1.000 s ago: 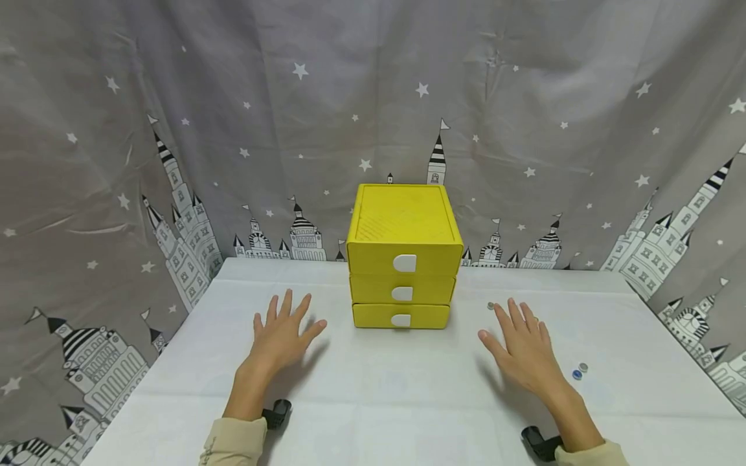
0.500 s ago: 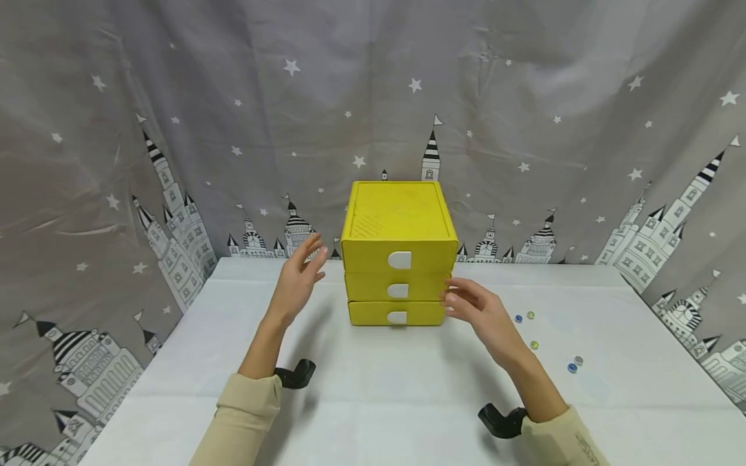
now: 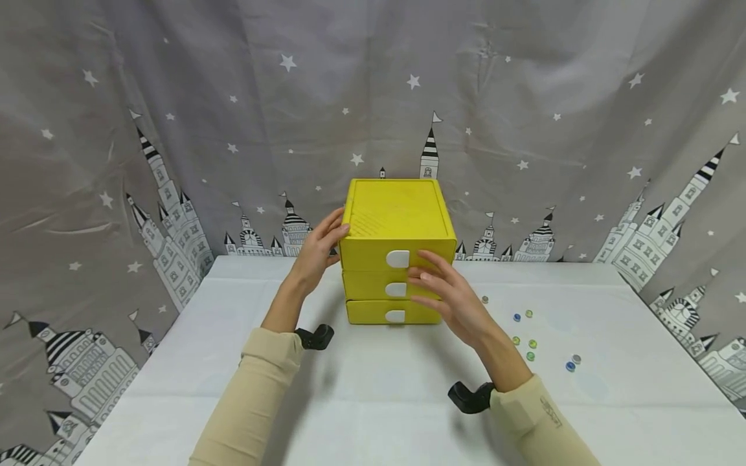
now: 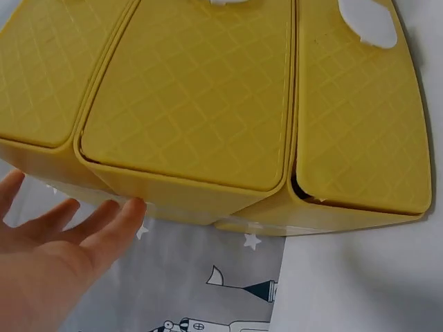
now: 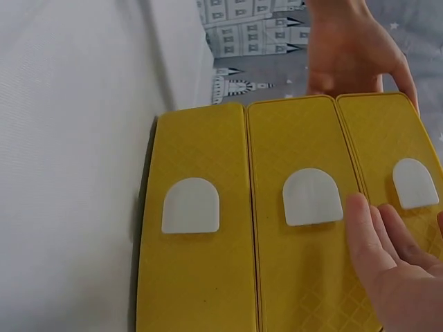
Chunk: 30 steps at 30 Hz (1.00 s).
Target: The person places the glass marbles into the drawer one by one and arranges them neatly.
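Note:
A yellow chest of three drawers with white tab handles stands at the back middle of the table; all its drawers look closed. My left hand lies along its upper left side, with the thumb by the top front corner. In the left wrist view that hand's fingertips meet the side wall, fairly straight. Just before the right half of the drawer fronts is my right hand, its fingers spread and holding nothing. The top handle and middle handle are beside its fingertips; contact there is unclear.
Several small round glass-like pieces, green, blue and clear, lie on the white table right of the chest, among them a green one and a blue one. A grey curtain with castles and stars hangs close behind the chest.
Both hands have come inward from over the table to the chest. The left now touches its side; the right has moved before the drawer fronts, uncovering several small round pieces.

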Available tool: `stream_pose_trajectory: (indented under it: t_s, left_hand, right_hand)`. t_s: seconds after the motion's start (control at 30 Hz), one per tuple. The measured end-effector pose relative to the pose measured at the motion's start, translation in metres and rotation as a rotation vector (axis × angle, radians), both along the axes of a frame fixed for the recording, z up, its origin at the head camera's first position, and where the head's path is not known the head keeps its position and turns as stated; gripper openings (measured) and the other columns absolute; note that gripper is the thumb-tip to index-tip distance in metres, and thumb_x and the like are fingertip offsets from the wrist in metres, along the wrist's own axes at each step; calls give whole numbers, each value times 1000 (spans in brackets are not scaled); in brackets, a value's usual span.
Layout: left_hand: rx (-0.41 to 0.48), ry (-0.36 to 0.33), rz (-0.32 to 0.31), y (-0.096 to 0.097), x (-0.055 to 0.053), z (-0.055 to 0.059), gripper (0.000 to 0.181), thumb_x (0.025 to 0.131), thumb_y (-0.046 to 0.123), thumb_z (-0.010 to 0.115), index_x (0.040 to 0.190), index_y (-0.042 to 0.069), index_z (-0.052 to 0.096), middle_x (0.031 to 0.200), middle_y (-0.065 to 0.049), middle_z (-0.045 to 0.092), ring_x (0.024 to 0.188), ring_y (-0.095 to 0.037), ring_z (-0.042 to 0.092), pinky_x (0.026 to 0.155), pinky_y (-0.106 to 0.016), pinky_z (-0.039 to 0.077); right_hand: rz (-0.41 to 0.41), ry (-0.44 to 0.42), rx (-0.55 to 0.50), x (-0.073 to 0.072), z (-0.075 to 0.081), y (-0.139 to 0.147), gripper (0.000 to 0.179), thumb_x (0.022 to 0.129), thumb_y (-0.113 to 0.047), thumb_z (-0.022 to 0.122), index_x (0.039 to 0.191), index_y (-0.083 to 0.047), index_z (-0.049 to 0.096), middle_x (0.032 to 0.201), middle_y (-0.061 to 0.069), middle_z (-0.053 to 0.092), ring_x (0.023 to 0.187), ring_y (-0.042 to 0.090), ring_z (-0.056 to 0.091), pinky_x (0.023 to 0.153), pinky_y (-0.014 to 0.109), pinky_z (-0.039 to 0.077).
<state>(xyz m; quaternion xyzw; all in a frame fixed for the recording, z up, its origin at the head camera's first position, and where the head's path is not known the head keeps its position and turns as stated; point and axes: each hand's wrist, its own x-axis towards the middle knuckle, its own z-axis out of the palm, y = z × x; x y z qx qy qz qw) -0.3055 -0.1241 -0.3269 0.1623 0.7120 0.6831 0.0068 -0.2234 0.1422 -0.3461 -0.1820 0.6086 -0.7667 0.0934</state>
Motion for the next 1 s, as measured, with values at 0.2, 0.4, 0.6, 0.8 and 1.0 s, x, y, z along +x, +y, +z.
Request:
stream_pose_trajectory:
  t_s: [0.2, 0.4, 0.6, 0.8, 1.0]
  left_hand:
    - [14, -20, -46, -3, -3, 2, 63, 101, 32, 51, 158, 25, 25, 161, -2, 25, 140, -28, 36, 107, -55, 35]
    - [-41, -26, -43, -4, -6, 4, 58, 101, 33, 51, 156, 28, 32, 161, 3, 24, 140, -25, 35, 105, -55, 37]
    - [-53, -36, -22, -4, -6, 5, 56, 101, 32, 51, 155, 26, 36, 160, -2, 28, 137, -28, 41, 104, -56, 38]
    - [-47, -27, -12, -3, -6, 4, 56, 100, 33, 52, 154, 27, 37, 160, 1, 28, 137, -27, 40, 102, -57, 39]
    - [-48, -27, -5, -3, -7, 3, 56, 100, 33, 52, 154, 27, 37, 160, 1, 28, 137, -27, 41, 101, -57, 40]
  right_hand:
    - [46, 34, 27, -6, 3, -6, 58, 101, -15, 49, 153, -5, 26, 142, 28, 38, 134, 42, 38, 103, 48, 42]
    - [23, 58, 54, -11, 7, -8, 58, 101, -16, 49, 154, -4, 27, 142, 27, 39, 130, 42, 42, 101, 48, 44]
    - [34, 71, 91, -15, 10, -10, 56, 102, -18, 49, 153, -3, 30, 145, 23, 39, 126, 42, 47, 101, 49, 44]
    - [20, 48, 101, -17, 11, -11, 53, 102, -18, 51, 150, -4, 35, 144, 20, 41, 126, 41, 48, 103, 48, 42]
    - [9, 40, 107, -19, 10, -10, 52, 102, -17, 51, 149, -3, 36, 142, 21, 42, 126, 41, 48, 102, 46, 43]
